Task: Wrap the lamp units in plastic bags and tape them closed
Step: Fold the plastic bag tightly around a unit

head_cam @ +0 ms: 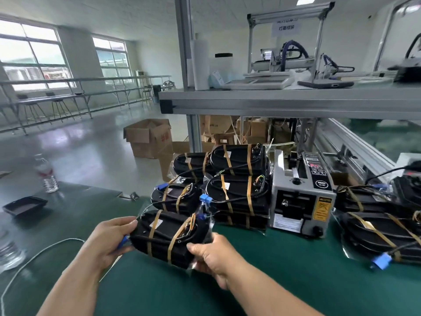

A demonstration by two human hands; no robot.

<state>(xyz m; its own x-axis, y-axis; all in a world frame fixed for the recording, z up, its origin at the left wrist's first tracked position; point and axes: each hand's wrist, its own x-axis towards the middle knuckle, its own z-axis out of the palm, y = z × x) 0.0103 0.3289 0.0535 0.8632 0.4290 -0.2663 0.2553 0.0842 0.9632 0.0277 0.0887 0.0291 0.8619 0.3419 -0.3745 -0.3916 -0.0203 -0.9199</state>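
A black lamp unit [167, 236] in a clear plastic bag, banded with tan tape strips, is held above the green table [273, 281]. My left hand [108, 238] grips its left end near a blue connector. My right hand [213, 254] grips its right end, thumb on top. Behind it lies a stack of bagged, taped lamp units [227, 185]. More lamp units [382, 226] lie at the right. A grey tape dispenser machine [300, 197] stands between the two groups.
A black tray [25, 207] and a water bottle [46, 175] sit at the table's left. A white cable [34, 256] trails across the left edge. An open cardboard box [150, 137] stands on the floor. A metal shelf [284, 99] with equipment runs overhead.
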